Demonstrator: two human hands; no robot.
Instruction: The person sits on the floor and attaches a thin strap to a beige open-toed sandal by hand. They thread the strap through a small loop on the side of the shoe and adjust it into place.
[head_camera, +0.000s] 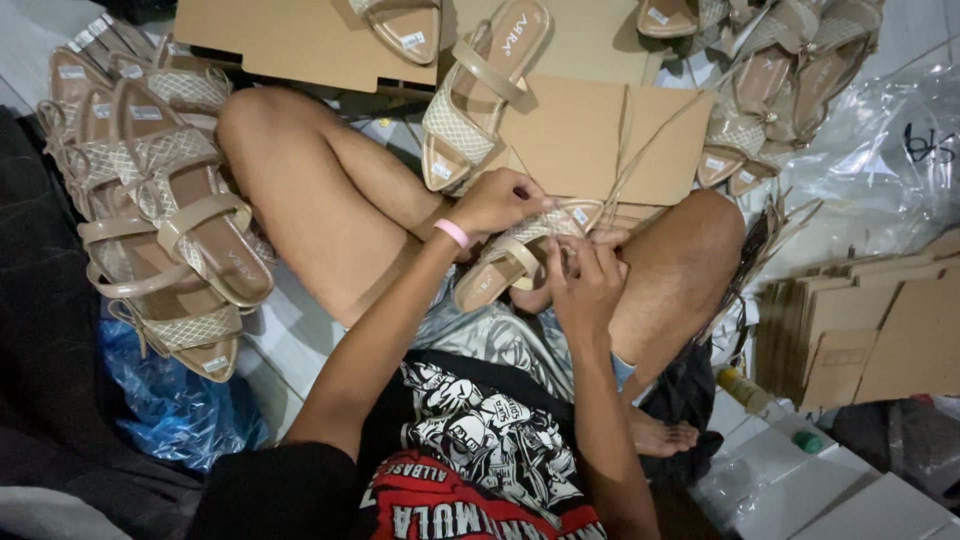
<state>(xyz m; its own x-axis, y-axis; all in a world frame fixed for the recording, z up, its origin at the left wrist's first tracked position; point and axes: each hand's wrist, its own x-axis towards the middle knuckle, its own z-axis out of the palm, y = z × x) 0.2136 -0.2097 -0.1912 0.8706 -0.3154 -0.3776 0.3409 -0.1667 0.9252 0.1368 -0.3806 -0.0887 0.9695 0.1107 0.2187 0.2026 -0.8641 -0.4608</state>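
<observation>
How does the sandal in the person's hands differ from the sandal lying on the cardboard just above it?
The held sandal is gripped by the left hand and right hand over the lap and lies nearly level; the loose sandal rests untouched on the flat cardboard and points steeply downward. The held one is partly hidden by fingers; the loose one shows fully. Both are beige with a mesh toe band.

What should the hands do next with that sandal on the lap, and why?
Probably keep the left hand pinning the toe end of the beige sandal while the right hand works its fingers at the strap. Both hands already grip it on the lap, and thin raffia strings trail to it from the flat cardboard.
</observation>
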